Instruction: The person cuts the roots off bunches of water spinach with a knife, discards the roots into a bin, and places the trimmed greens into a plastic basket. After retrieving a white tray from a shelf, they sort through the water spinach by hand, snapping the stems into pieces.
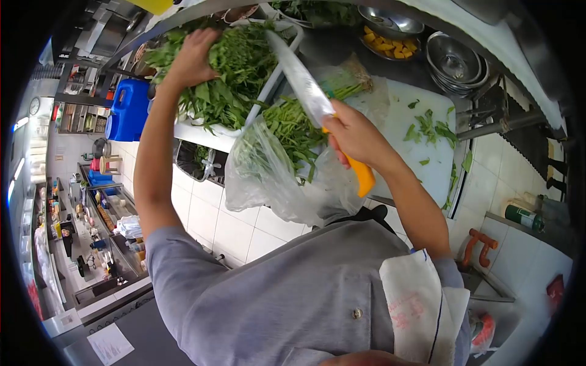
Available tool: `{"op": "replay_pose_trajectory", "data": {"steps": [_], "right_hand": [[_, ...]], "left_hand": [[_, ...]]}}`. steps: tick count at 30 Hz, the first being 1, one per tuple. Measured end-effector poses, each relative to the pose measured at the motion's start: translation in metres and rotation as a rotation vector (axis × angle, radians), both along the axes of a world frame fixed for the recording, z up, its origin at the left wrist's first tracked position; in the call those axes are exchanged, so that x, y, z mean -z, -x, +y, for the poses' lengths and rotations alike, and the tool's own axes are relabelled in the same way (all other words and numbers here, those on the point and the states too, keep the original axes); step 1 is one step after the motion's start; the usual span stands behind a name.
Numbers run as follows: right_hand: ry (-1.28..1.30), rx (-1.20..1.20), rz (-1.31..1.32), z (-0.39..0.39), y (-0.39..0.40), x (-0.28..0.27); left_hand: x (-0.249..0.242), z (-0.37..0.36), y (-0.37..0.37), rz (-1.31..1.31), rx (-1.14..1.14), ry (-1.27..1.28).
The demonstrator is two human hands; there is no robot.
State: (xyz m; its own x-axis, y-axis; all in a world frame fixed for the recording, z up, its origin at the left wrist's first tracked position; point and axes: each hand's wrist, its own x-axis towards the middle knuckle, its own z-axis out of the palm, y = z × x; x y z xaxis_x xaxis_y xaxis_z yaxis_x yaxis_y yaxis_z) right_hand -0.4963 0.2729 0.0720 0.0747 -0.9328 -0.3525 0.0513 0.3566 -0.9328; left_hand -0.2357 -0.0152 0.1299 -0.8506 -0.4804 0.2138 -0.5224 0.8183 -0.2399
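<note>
My left hand point(194, 60) rests on a heap of leafy greens point(238, 67) in a white basket point(268, 91), its fingers spread over the leaves. In my right hand point(357, 134) is a knife point(302, 79) with a broad blade and a yellow handle, its tip pointing at the basket's far right corner. Below the blade, a bunch of greens with long stems point(293, 122) lies partly inside a clear plastic bag point(262, 171). A white cutting board point(421, 158) to the right carries loose leaf pieces point(430, 128).
Metal bowls point(455, 58) are stacked at the back right, beside a bowl of yellow-orange chunks point(390, 46). A blue jerrycan point(127, 110) stands left of the basket. A black bag point(192, 160) hangs below the basket's level. White floor tiles point(238, 229) show beneath the counter.
</note>
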Motion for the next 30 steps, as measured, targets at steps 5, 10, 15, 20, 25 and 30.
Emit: {"op": "replay_pose_trajectory", "data": {"steps": [5, 10, 15, 20, 25, 30], "right_hand": [[-0.124, 0.183, 0.143, 0.041, 0.031, 0.025], [-0.126, 0.401, 0.129, 0.105, 0.059, 0.029], [-0.145, 0.604, 0.098, 0.177, 0.073, 0.041], [-0.197, 0.699, -0.001, 0.243, 0.079, 0.071], [-0.222, 0.66, 0.075, 0.265, 0.082, 0.08], [-0.123, 0.459, 0.231, 0.265, 0.082, 0.074]], "left_hand": [[0.109, -0.042, 0.024, -0.476, 0.039, -0.295], [0.154, -0.062, 0.044, -0.536, -0.111, -0.351], [0.083, -0.024, 0.06, -0.608, -0.465, -0.3], [0.046, 0.083, 0.088, 0.247, -0.06, -0.472], [0.138, 0.175, 0.105, 0.076, -0.112, -0.231], [0.17, 0.177, 0.124, 0.078, -0.331, -0.045]]}}
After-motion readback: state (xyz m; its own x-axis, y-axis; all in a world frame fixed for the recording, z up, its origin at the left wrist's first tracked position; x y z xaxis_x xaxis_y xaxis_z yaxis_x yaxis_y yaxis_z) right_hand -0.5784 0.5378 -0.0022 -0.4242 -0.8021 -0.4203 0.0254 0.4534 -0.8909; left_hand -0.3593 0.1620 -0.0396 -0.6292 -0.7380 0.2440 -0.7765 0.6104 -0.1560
